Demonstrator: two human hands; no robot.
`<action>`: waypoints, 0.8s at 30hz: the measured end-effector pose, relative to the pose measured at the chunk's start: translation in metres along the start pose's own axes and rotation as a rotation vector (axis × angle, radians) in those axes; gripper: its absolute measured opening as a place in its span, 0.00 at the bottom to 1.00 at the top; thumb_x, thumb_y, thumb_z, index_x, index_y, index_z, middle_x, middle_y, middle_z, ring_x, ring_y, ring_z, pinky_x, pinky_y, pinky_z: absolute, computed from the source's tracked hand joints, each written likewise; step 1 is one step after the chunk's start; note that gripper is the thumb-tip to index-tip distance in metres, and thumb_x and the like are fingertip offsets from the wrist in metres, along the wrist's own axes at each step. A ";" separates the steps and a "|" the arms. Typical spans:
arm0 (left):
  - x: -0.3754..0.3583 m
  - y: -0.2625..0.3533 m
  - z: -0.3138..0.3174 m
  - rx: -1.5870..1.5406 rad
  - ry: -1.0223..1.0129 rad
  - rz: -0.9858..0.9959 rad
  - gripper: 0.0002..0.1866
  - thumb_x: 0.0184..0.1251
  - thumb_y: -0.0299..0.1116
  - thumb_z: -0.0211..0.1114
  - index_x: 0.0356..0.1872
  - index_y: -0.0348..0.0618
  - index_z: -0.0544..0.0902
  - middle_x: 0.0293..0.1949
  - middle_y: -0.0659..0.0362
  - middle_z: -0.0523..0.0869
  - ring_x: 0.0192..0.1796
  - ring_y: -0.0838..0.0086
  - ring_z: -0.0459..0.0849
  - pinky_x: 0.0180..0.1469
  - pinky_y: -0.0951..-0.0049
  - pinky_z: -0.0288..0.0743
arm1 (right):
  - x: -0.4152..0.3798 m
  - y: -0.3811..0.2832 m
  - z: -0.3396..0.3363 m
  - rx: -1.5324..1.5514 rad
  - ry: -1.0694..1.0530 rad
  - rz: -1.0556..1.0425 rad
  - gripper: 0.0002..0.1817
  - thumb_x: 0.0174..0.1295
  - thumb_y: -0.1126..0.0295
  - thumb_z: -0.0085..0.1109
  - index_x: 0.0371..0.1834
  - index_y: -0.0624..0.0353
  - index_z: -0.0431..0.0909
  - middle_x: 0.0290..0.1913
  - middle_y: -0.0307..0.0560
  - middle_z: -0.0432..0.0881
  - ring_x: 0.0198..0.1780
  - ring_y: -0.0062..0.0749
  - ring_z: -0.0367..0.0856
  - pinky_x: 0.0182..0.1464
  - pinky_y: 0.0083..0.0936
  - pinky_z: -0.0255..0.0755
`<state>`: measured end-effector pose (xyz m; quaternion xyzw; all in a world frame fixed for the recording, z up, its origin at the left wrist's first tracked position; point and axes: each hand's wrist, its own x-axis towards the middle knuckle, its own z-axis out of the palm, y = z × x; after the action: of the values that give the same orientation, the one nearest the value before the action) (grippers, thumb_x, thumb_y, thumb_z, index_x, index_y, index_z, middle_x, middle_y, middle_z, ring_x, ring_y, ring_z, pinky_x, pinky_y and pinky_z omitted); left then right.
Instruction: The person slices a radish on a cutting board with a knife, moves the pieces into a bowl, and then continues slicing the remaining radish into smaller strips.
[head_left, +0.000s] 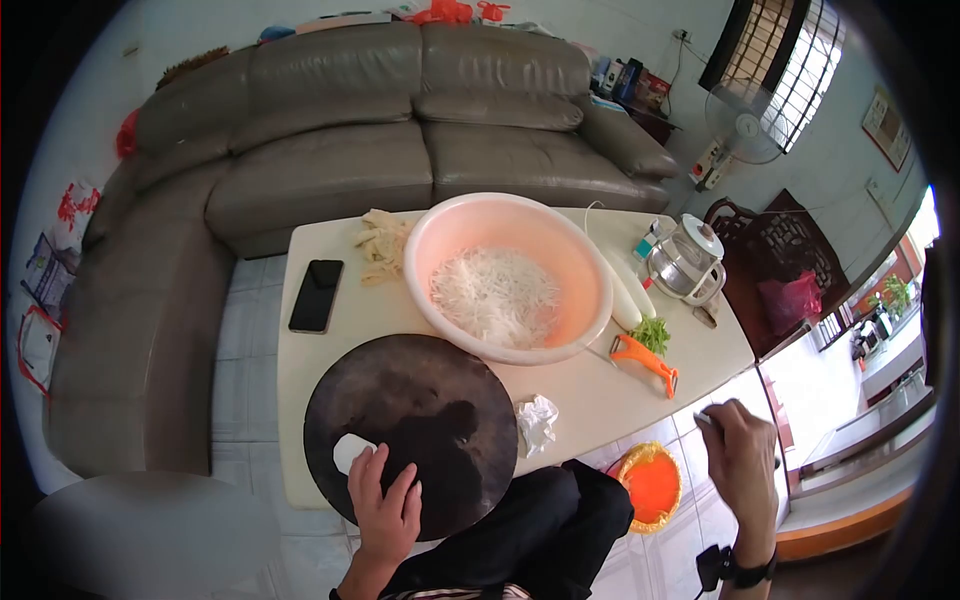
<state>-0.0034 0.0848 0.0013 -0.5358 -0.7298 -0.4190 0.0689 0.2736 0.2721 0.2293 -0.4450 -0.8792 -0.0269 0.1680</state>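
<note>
My left hand rests at the lower left of a round dark chopping board, fingertips pressing on a piece of white radish. A wet patch darkens the middle of the board. Off the table's right side, my right hand is raised with fingers closed; a small pale tip shows at its fingertips, and I cannot make out what it is. Behind the board, a large pink basin contains white shreds. Whole white radishes with cut green tops lie beside the basin, near an orange peeler.
On the cream table are a phone, a crumpled cloth, a crumpled white wrapper and a glass kettle. An orange-lined bin stands on the floor between my knees and right hand. A grey sofa is behind.
</note>
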 end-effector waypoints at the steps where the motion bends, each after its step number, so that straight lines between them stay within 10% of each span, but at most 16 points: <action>1: -0.003 -0.001 -0.001 0.009 -0.020 -0.003 0.15 0.58 0.25 0.69 0.48 0.40 0.84 0.67 0.43 0.71 0.67 0.42 0.69 0.67 0.46 0.63 | 0.016 -0.007 0.004 -0.134 0.032 -0.040 0.04 0.61 0.75 0.63 0.34 0.63 0.77 0.27 0.51 0.78 0.29 0.49 0.80 0.32 0.40 0.70; 13: -0.008 -0.008 0.003 0.068 -0.151 -0.061 0.16 0.57 0.29 0.71 0.48 0.43 0.85 0.69 0.41 0.68 0.72 0.38 0.63 0.70 0.38 0.57 | 0.167 -0.045 0.087 -0.213 -0.424 -0.403 0.05 0.58 0.72 0.60 0.28 0.59 0.82 0.24 0.52 0.81 0.31 0.47 0.83 0.35 0.40 0.76; 24: 0.002 -0.006 0.002 0.044 -0.059 0.036 0.16 0.66 0.30 0.70 0.53 0.42 0.84 0.66 0.39 0.73 0.68 0.38 0.69 0.66 0.39 0.66 | 0.179 -0.035 0.132 -0.414 -0.182 -0.411 0.03 0.53 0.76 0.58 0.25 0.62 0.79 0.25 0.55 0.82 0.31 0.48 0.84 0.36 0.41 0.76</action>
<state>-0.0088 0.0876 -0.0023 -0.5593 -0.7307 -0.3856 0.0668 0.1123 0.4157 0.1655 -0.2829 -0.9382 -0.1988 -0.0148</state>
